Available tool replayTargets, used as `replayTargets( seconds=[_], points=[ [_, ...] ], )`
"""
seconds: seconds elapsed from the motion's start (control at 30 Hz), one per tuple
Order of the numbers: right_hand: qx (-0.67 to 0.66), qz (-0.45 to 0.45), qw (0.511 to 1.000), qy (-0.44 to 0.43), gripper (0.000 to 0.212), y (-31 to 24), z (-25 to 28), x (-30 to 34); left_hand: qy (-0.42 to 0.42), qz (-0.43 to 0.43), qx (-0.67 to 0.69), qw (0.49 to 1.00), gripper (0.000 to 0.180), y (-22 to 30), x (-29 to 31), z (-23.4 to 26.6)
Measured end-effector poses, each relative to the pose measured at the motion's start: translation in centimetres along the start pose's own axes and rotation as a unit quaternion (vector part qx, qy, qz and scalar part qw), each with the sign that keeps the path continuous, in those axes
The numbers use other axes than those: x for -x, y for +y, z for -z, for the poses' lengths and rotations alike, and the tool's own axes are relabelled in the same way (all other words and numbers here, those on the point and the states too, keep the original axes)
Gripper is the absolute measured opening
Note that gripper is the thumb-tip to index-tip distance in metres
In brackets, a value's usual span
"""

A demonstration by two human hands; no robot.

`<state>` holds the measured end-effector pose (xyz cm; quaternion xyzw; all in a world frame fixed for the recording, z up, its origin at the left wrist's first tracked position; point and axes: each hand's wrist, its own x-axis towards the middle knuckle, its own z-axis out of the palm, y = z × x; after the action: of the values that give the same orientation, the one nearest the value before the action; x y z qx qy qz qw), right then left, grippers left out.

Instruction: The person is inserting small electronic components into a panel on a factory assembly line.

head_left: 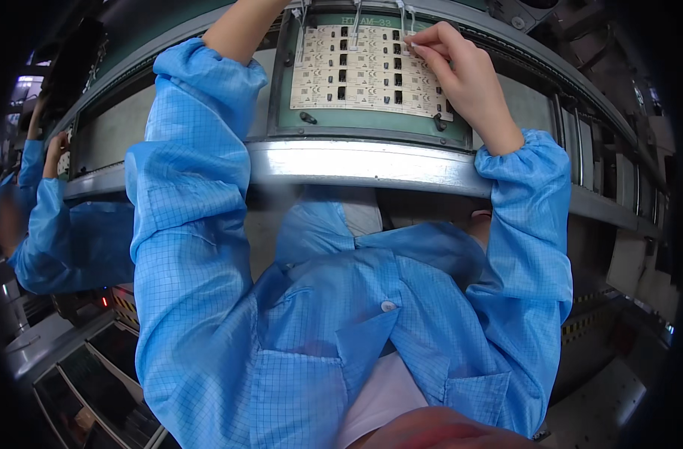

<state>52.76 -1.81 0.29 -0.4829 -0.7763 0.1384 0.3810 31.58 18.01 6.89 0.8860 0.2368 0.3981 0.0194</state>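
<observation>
My right hand [465,78] reaches over the upper right part of a cream-coloured circuit board panel [317,97]. Its thumb and forefinger are pinched together; a tiny pale piece at the tips is too small to name. Close beside these fingertips hang thin white cables [403,21]. Small black components [341,93] stand on the panel in two columns. The panel lies in a green carrier plate [371,122] with black clips [308,117]. My left forearm [244,30] runs past the upper edge, so the left hand is out of sight.
A shiny metal rail [371,159] crosses in front of the carrier, between it and my body. Conveyor tracks [570,82] continue to the right. At the far left, another person in a blue sleeve [50,213] works at the same line. Dark racks [95,382] stand lower left.
</observation>
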Motion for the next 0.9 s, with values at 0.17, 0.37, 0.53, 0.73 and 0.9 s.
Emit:
replayTargets(
  seconds=[0.17, 0.37, 0.53, 0.73, 0.9],
  points=[
    [0.013, 0.018, 0.999, 0.044, 0.016, -0.4, -0.2, 0.5, 0.066, 0.106, 0.172, 0.977, 0.012, 4.5, 1.6, 1.8],
    [0.081, 0.048, 0.996, -0.009, 0.010, 0.7, -0.7, 0.5, 0.119, 0.082, 0.370, 0.918, 0.011, 4.0, 3.6, 3.7],
    [0.020, 0.021, 0.999, -0.033, 0.009, 0.3, -0.5, 0.2, 0.110, 0.211, 0.445, 0.863, 0.011, 4.3, 7.3, 5.9],
    [0.135, 0.074, 0.987, -0.047, 0.013, -0.2, 0.5, 0.8, 0.032, 0.233, 0.866, 0.441, 0.010, 1.6, 11.1, 5.9],
    [0.209, 0.125, 0.969, -0.052, 0.023, -0.8, 1.2, 1.7, 0.106, 0.320, 0.563, 0.754, 0.012, 2.2, 10.9, 6.0]
  ],
)
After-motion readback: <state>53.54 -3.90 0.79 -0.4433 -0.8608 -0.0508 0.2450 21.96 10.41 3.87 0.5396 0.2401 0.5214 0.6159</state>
